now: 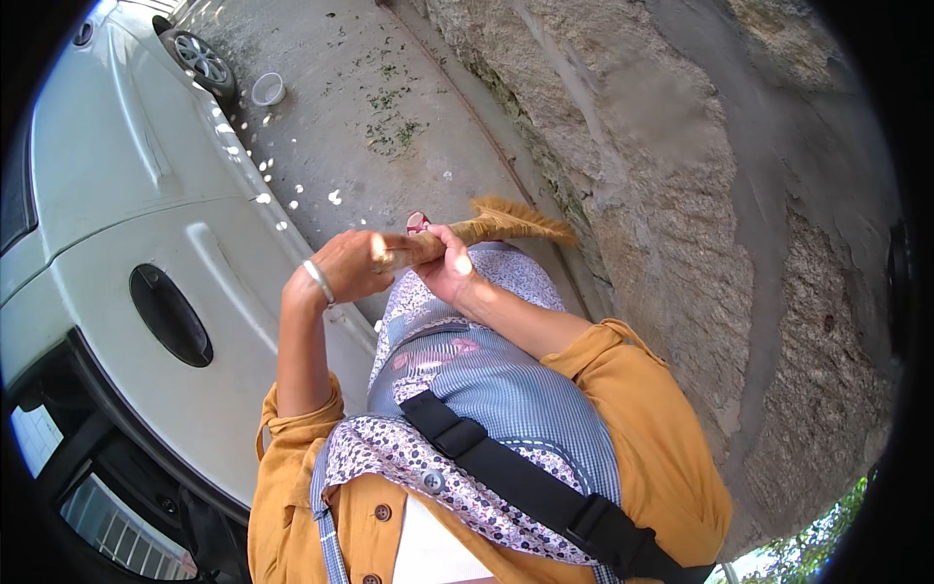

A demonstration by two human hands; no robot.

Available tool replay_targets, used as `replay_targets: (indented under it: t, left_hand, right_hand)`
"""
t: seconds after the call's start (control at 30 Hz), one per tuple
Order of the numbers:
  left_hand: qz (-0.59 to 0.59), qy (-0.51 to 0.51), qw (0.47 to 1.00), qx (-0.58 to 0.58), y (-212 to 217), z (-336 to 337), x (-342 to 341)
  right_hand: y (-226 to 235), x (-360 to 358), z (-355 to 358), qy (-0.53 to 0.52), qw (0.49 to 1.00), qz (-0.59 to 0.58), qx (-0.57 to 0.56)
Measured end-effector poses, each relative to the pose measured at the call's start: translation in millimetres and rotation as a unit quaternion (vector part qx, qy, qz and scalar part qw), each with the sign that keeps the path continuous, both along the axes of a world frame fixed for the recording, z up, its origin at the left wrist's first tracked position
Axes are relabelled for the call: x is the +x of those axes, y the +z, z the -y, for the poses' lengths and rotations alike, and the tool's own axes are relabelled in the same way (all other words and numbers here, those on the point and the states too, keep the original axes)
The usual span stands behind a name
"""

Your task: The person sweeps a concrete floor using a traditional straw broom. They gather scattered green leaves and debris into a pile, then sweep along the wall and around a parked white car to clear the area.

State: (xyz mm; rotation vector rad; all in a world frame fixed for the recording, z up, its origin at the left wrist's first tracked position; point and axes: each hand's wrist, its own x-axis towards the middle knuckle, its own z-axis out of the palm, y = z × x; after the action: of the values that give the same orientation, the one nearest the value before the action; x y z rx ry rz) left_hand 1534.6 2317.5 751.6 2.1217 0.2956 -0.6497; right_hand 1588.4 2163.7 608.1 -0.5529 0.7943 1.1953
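A straw broom (525, 222) lies across the front of my body, its bristles fanning out to the right toward the stone wall. My left hand (348, 265), with a pale bracelet at the wrist, is closed around the left part of the handle. Farther along, close to the bound base of the bristles, my right hand (451, 267) grips the same broom from below, thumb on top. The bristles are off toward the wall side, above a patterned apron (506, 380); whether they touch anything cannot be made out.
To the left stands a white car (146, 195), close to my left arm. A rough stone wall (662, 195) rises on the right. Ahead, green leaf bits (394, 127) are scattered on the concrete ground (321, 146), and a white bucket (269, 90) stands near the car's wheel (200, 60).
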Motion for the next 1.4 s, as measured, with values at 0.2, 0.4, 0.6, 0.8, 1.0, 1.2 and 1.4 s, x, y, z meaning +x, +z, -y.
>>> replay_targets:
  t: [0.2, 0.4, 0.6, 0.8, 1.0, 1.2, 1.4]
  left_hand:
    - [0.037, 0.007, 0.993, 0.111, -93, 51, 10]
    - [0.057, 0.225, 0.956, 0.177, -33, 12, -9]
    - [0.016, 0.265, 0.924, 0.275, -1, 26, -15]
    - [0.059, 0.166, 0.964, 0.198, 51, 0, -47]
    - [0.055, 0.147, 0.981, 0.115, -25, -13, -28]
    - [0.074, 0.262, 0.941, 0.201, -39, 1, -13]
    - [0.084, 0.271, 0.927, 0.244, -27, 12, 0]
  right_hand:
    - [-70, 26, 21, 0.025, 0.999, 0.023, -0.004]
    - [-64, 29, -93, 0.175, 0.977, 0.044, 0.116]
    - [-19, 40, -133, 0.23, 0.95, 0.094, 0.189]
    - [37, 12, -97, 0.147, 0.979, 0.035, 0.137]
    - [-44, 21, -69, 0.094, 0.995, 0.012, -0.005]
    - [-59, 49, -124, 0.198, 0.975, 0.083, 0.052]
    - [-24, 77, -166, 0.292, 0.943, 0.118, 0.107]
